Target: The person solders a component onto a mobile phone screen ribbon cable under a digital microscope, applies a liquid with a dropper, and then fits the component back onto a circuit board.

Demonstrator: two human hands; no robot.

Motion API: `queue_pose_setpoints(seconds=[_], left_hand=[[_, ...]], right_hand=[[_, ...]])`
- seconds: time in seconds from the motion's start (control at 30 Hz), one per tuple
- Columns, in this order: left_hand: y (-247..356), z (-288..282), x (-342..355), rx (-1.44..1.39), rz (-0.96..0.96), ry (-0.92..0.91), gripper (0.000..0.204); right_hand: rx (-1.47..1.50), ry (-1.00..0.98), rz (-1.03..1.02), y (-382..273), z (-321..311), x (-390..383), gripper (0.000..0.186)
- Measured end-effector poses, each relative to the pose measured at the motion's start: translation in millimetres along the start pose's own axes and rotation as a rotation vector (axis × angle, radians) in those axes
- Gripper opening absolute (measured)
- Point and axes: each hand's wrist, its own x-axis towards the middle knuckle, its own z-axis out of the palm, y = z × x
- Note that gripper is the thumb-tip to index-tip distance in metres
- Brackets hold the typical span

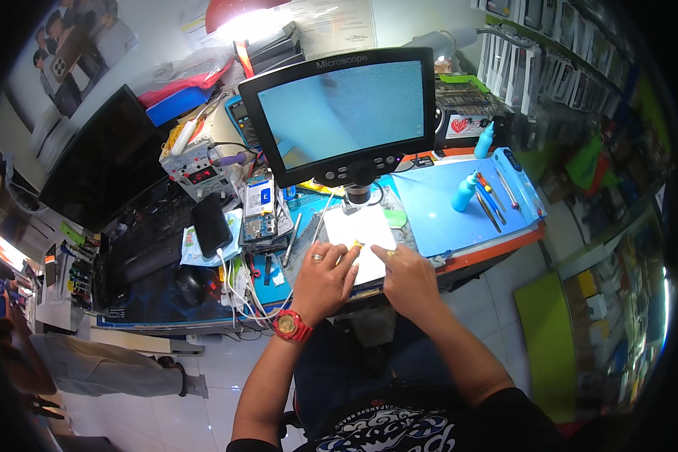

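Note:
A white sheet (352, 226) lies on the bench under the microscope's lens tube (359, 194). On it is a tiny yellow and dark piece (358, 243), too small to name. My left hand (325, 273), with a red watch (291, 325) at the wrist, rests on the sheet's left side. Its fingers are stretched out, the tips touching the piece, the thumb apart. From the right comes my right hand (413, 280), index finger pointing at the piece and the other fingers curled under. Whatever those curled fingers hold, if anything, is hidden. The microscope screen (339, 113) shows a blurred pale-blue picture.
On the right, a blue mat (437, 218) bears a light-blue bottle (465, 193), tweezers and screwdrivers. Left of the sheet lie an opened phone (260, 207), a black phone (212, 226), white cables (237, 290) and a mouse (192, 285). A person's leg (113, 361) shows at lower left.

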Motion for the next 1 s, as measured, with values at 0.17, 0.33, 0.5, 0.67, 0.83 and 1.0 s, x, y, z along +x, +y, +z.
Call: queue_pose_setpoints(seconds=[0.17, 0.33, 0.5, 0.67, 0.83, 1.0], left_hand=[[2, 3, 0, 0.002, 0.003, -0.003, 0.034], [-1, 2, 0, 0.001, -0.020, -0.009, 0.034], [-1, 4, -1, 0.012, -0.039, -0.020, 0.035], [1, 4, 2, -0.021, -0.008, -0.001, 0.034], [-2, 3, 1, -0.016, -0.007, 0.012, 0.032], [0, 2, 2, -0.018, -0.004, 0.018, 0.031]], right_hand=[[-0.110, 0.006, 0.007, 5, 10, 2, 0.042], [0.011, 0.107, 0.052, 14, -14, 0, 0.044], [0.052, 0.042, 0.012, 10, -19, -24, 0.044], [-0.083, 0.030, -0.033, 7, 17, -6, 0.045], [-0.066, -0.042, 0.001, 0, 5, -11, 0.043], [-0.088, -0.018, -0.024, 3, 11, -9, 0.044]])
